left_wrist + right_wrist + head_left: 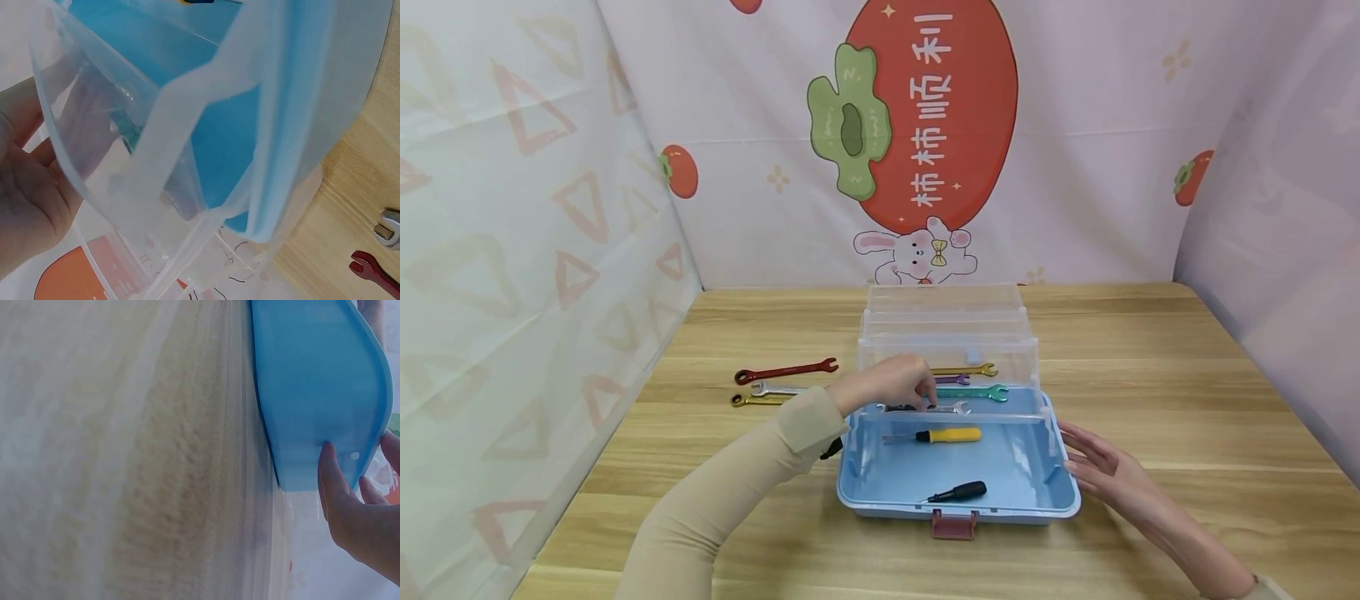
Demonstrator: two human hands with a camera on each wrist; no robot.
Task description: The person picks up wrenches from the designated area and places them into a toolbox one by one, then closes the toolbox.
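Observation:
My left hand [901,382] reaches in at the clear upper part of a blue toolbox [1007,467], its fingers bent down onto a silver wrench [951,407]. The left wrist view shows this hand [31,194] partly through clear plastic, which blurs its fingertips. A green wrench [985,392], a purple wrench [957,380] and a gold wrench [977,369] lie just beyond. My right hand [1108,475] rests its extended fingers against the toolbox's right side; in the right wrist view, a fingertip [327,450] touches the blue wall. The clear lid [947,327] stands raised.
Inside the toolbox lie a yellow screwdriver [955,435] and a black screwdriver [962,492]. A pink latch [953,525] hangs at its front. To its left on the wooden table [760,517] are a red wrench [786,371], another silver wrench [778,389] and a gold one.

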